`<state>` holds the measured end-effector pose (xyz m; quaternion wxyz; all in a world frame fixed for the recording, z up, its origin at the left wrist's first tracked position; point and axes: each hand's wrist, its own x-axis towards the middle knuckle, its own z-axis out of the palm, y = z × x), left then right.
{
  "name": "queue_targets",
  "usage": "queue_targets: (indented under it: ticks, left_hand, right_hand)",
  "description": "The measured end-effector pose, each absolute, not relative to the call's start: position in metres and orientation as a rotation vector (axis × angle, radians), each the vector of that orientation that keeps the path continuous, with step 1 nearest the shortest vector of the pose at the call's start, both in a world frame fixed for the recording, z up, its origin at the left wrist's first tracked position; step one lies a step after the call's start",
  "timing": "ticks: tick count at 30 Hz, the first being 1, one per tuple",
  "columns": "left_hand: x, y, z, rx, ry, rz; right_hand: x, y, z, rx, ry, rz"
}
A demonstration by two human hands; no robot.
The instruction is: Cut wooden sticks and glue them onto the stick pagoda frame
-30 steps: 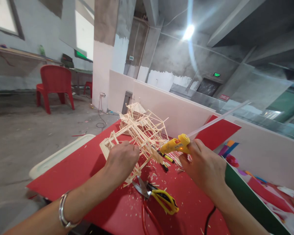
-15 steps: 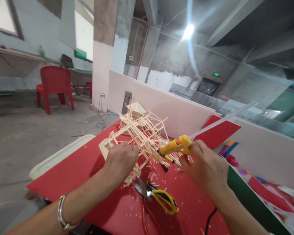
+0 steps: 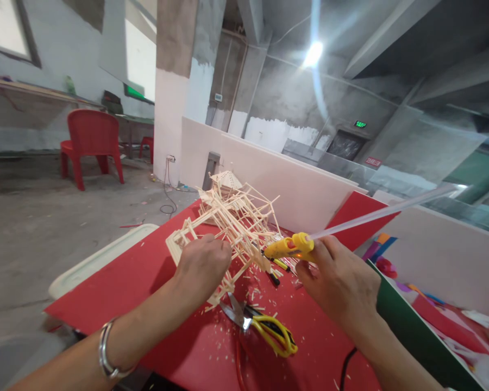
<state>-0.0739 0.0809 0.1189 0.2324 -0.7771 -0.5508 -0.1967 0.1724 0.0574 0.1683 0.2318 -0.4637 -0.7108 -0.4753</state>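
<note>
A lattice model of thin wooden sticks (image 3: pixel 232 217) rests on the red table sheet (image 3: pixel 155 271). My left hand (image 3: pixel 201 269) is closed on the model's near side, its fingers curled round the sticks. My right hand (image 3: pixel 338 282) grips a yellow hot glue gun (image 3: pixel 289 247). The gun's nozzle points left and touches the model's right edge. A long clear glue stick (image 3: pixel 383 210) juts out of the gun's back toward the upper right. A silver bracelet (image 3: pixel 106 353) circles my left wrist.
Yellow-handled scissors (image 3: pixel 264 328) lie in front of the model among wood splinters. A black cord (image 3: pixel 348 364) runs off the near table edge. A white tray (image 3: pixel 101 255) sits at the table's left, coloured paper scraps (image 3: pixel 432 304) at right, a red chair (image 3: pixel 90 142) on the floor.
The glue gun has tipped a little: its nozzle dropped toward the model and the glue stick swung flatter to the right. My left hand has stayed put.
</note>
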Motion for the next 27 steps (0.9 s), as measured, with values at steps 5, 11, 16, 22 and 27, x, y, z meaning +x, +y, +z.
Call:
queue_targets:
  ticks: [5, 11, 16, 22, 27]
  left_hand:
    - [-0.074, 0.081, 0.118, -2.133, -1.493, -0.575]
    - [-0.075, 0.084, 0.12, -2.143, -1.465, -0.583]
    - [-0.074, 0.087, 0.126, -2.194, -1.455, -0.514]
    - [-0.067, 0.093, 0.131, -2.23, -1.447, -0.432]
    - [-0.061, 0.095, 0.133, -2.224, -1.44, -0.404]
  right_hand:
    - [0.173, 0.057, 0.168, -1.255, -1.951, -1.321]
    - [0.174, 0.058, 0.168, -1.277, -1.958, -1.299]
    - [0.18, 0.056, 0.167, -1.274, -1.943, -1.276]
    - [0.189, 0.055, 0.163, -1.307, -1.922, -1.213]
    - [0.195, 0.057, 0.161, -1.317, -1.944, -1.123]
